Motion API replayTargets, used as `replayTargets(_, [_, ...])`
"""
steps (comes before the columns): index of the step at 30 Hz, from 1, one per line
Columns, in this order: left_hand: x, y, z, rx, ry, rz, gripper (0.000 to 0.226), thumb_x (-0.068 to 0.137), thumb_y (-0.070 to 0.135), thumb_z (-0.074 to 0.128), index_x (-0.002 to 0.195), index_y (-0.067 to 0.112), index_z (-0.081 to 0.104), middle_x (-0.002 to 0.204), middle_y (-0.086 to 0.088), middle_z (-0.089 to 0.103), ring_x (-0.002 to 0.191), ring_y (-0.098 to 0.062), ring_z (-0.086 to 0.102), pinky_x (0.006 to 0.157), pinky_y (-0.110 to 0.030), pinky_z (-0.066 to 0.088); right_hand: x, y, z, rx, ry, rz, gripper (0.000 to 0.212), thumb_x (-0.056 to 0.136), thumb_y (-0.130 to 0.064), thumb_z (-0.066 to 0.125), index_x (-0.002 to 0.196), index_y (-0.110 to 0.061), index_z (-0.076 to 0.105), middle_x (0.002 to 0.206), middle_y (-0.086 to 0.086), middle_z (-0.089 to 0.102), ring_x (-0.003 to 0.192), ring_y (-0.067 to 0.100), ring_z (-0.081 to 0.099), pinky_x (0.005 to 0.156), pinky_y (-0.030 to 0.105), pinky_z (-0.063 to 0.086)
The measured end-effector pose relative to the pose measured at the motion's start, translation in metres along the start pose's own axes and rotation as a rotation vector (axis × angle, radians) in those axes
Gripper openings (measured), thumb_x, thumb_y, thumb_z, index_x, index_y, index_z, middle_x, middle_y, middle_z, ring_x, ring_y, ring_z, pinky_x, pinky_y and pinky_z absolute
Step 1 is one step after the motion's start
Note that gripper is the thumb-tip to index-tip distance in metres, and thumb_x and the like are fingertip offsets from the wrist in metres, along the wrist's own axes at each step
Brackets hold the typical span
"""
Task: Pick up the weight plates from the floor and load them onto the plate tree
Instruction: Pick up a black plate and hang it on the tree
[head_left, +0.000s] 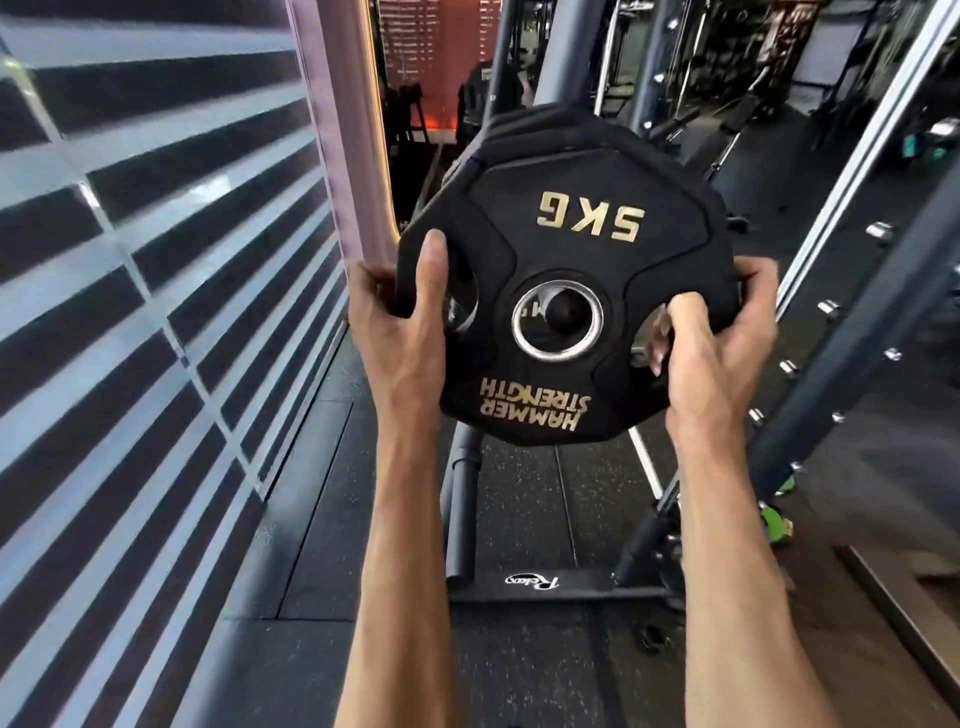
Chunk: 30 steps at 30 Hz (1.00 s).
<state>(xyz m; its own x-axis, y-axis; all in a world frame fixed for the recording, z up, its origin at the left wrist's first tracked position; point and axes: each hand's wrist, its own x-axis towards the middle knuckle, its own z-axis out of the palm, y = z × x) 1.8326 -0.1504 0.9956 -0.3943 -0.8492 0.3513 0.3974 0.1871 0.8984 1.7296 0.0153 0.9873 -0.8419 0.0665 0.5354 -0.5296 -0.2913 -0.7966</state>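
A black rubber-coated weight plate (566, 322) with gold "5KG" lettering, many-sided with cut-out handles, is held upright at the centre of the frame. The left hand (400, 317) is clamped on its left rim, thumb across the face; the right hand (717, 338) curls through the right handle slot, so each grip is pressed onto the plate. Behind it sits another black plate (524, 130) on the dark steel plate tree (644, 93). Through the plate's shiny metal-ringed bore (557, 320) a dark peg end seems to show. To load it well, keep the plate square to the peg, centre the bore, then slide it flush.
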Motion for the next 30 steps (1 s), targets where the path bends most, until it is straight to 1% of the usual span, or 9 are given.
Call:
replayTargets(2, [0.002, -0.001, -0.001, -0.012, 0.004, 0.009, 0.057, 0.076, 0.069, 0.069, 0.089, 0.016, 0.051, 0.088, -0.027, 0.058, 0.076, -0.034, 0.056, 0.078, -0.059, 0.053, -0.001, 0.001, 0.001, 0.017, 0.005, -0.001, 0.022, 0.076, -0.007, 0.051, 0.092, -0.022, 0.046, 0.069, 0.015, 0.047, 0.046, 0.023, 0.042, 0.041, 0.025, 0.033])
replayTargets(4, [0.005, -0.003, 0.000, -0.027, -0.002, 0.001, 0.079, 0.074, 0.071, 0.070, 0.110, 0.003, 0.052, 0.092, -0.033, 0.057, 0.077, -0.042, 0.057, 0.076, -0.060, 0.053, 0.000, 0.002, 0.001, 0.006, 0.026, -0.008, 0.022, 0.076, -0.007, 0.051, 0.091, -0.023, 0.047, 0.072, 0.015, 0.048, 0.046, 0.023, 0.043, 0.042, 0.026, 0.035])
replayTargets(5, [0.006, -0.004, 0.000, -0.030, -0.011, 0.006, 0.081, 0.074, 0.071, 0.070, 0.111, 0.002, 0.051, 0.092, -0.034, 0.056, 0.078, -0.044, 0.058, 0.075, -0.060, 0.053, 0.001, 0.003, 0.001, -0.004, 0.033, -0.013, 0.022, 0.076, -0.008, 0.052, 0.091, -0.024, 0.047, 0.074, 0.018, 0.049, 0.048, 0.025, 0.044, 0.043, 0.028, 0.036])
replayTargets(7, [0.007, -0.002, 0.003, -0.022, -0.022, 0.024, 0.063, 0.074, 0.070, 0.070, 0.091, 0.012, 0.051, 0.091, -0.035, 0.056, 0.077, -0.045, 0.058, 0.074, -0.060, 0.053, 0.004, 0.004, 0.000, -0.006, 0.043, -0.011, 0.023, 0.076, -0.008, 0.051, 0.091, -0.024, 0.047, 0.075, 0.021, 0.049, 0.050, 0.027, 0.045, 0.044, 0.030, 0.036])
replayTargets(9, [0.009, 0.001, 0.007, -0.002, -0.043, 0.023, 0.053, 0.076, 0.067, 0.071, 0.082, 0.020, 0.047, 0.090, -0.034, 0.057, 0.075, -0.043, 0.058, 0.074, -0.060, 0.053, 0.006, 0.005, -0.003, 0.007, 0.047, -0.001, 0.023, 0.076, -0.007, 0.050, 0.092, -0.022, 0.046, 0.073, 0.021, 0.048, 0.048, 0.027, 0.043, 0.043, 0.028, 0.034])
replayTargets(14, [0.011, 0.004, 0.015, 0.036, -0.062, 0.048, 0.048, 0.078, 0.062, 0.071, 0.079, 0.022, 0.046, 0.092, -0.030, 0.061, 0.072, -0.029, 0.058, 0.074, -0.057, 0.054, 0.006, 0.013, -0.008, 0.038, 0.073, 0.033, 0.021, 0.077, -0.010, 0.051, 0.094, -0.021, 0.047, 0.071, 0.020, 0.047, 0.052, 0.031, 0.042, 0.045, 0.033, 0.034])
replayTargets(19, [0.014, -0.008, 0.016, 0.071, -0.059, 0.071, 0.064, 0.074, 0.070, 0.071, 0.094, 0.013, 0.053, 0.102, -0.027, 0.063, 0.081, -0.044, 0.061, 0.074, -0.060, 0.053, 0.002, 0.021, -0.009, 0.079, 0.056, 0.078, 0.021, 0.081, -0.005, 0.050, 0.098, -0.017, 0.046, 0.065, 0.014, 0.049, 0.049, 0.024, 0.042, 0.043, 0.031, 0.034])
replayTargets(25, [0.021, -0.009, 0.024, 0.122, -0.078, 0.118, 0.049, 0.074, 0.071, 0.068, 0.082, 0.027, 0.046, 0.095, -0.019, 0.065, 0.081, -0.031, 0.062, 0.077, -0.049, 0.056, 0.011, 0.042, -0.004, 0.054, 0.039, 0.106, 0.021, 0.082, -0.010, 0.050, 0.100, -0.021, 0.046, 0.069, 0.009, 0.054, 0.059, 0.026, 0.049, 0.054, 0.041, 0.043])
replayTargets(30, [0.042, -0.017, 0.036, 0.193, -0.100, 0.173, 0.044, 0.079, 0.067, 0.065, 0.081, 0.029, 0.043, 0.086, -0.005, 0.055, 0.076, -0.010, 0.051, 0.072, -0.028, 0.046, 0.023, 0.059, 0.005, -0.011, 0.046, 0.104, 0.022, 0.087, -0.007, 0.049, 0.106, -0.017, 0.042, 0.092, -0.001, 0.055, 0.072, 0.000, 0.053, 0.066, 0.017, 0.045])
